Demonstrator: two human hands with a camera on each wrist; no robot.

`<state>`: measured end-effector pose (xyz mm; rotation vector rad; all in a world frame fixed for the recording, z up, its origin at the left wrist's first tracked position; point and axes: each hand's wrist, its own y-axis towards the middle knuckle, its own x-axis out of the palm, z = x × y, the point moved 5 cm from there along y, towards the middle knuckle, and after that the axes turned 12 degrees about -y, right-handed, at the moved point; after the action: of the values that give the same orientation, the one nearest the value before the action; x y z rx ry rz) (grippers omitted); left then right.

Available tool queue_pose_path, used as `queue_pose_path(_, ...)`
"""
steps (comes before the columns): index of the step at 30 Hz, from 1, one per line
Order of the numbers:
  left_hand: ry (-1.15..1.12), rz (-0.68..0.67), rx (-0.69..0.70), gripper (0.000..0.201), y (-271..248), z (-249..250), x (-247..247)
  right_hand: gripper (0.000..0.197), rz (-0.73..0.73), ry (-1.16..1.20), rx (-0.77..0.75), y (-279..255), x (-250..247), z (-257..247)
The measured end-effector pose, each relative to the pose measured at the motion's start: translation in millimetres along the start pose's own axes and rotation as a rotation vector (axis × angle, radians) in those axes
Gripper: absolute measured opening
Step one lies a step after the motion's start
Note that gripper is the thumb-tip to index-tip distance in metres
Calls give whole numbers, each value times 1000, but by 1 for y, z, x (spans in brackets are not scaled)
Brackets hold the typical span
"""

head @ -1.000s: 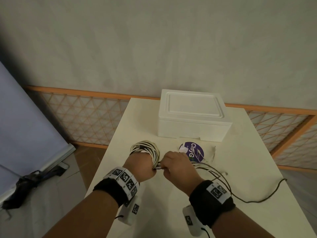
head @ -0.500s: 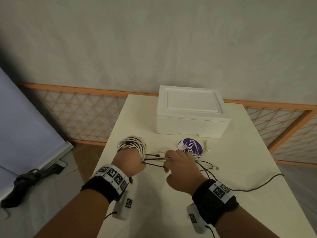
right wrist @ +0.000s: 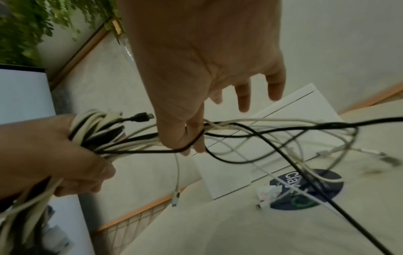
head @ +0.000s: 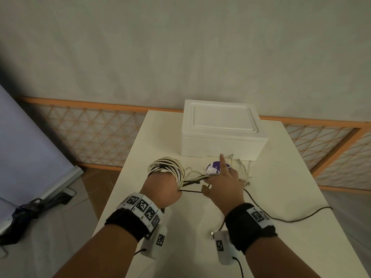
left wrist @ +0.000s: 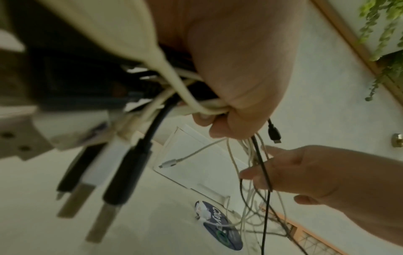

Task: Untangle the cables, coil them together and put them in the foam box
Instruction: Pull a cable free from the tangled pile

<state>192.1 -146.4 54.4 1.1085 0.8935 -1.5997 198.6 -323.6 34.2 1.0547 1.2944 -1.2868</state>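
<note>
since half a second ago the right hand (head: 224,185) has unclenched: fingers now spread, loose strands (head: 194,178) draped across its thumb. the left hand (head: 160,187) still clenches the coiled cables (head: 170,167), which are wound round it. the lidded foam box (head: 220,129) stands beyond both hands on the table (head: 281,187).

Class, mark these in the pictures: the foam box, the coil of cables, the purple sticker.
foam box (head: 223,120), head view, middle of its lid.
coil of cables (head: 178,173), head view, white loops at its right side.
purple sticker (head: 215,165), head view, its uncovered left part.
</note>
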Motion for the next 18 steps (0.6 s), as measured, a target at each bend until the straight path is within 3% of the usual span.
queue_pose_path(2,-7,6,-20,19,-2,-4,1,39,25,-14,-22,-9,-8,-3)
queue_pose_path(5,-36,-4,-95,24,-4,-12,6,79,-65,-26,-76,-19,-9,-19)
queue_pose_path(7,-38,1,-102,19,-4,-15,8,86,-120,-23,-90,-19,-7,-20)
queue_pose_path(9,-30,4,-114,18,-6,-23,5,75,-157,-64,-46,-14,-2,-3)
queue_pose_path(12,-22,23,-142,22,-10,-33,0,49,-167,23,200,-7,4,37)
queue_pose_path(13,-5,20,-130,24,-10,-31,0,41,-147,22,222,-6,6,42)
queue_pose_path(15,-1,20,-117,27,-12,-26,3,29,-117,-37,149,-8,8,35)
queue_pose_path(18,-10,32,-164,31,-12,-31,4,37,-108,3,21,-16,1,15)
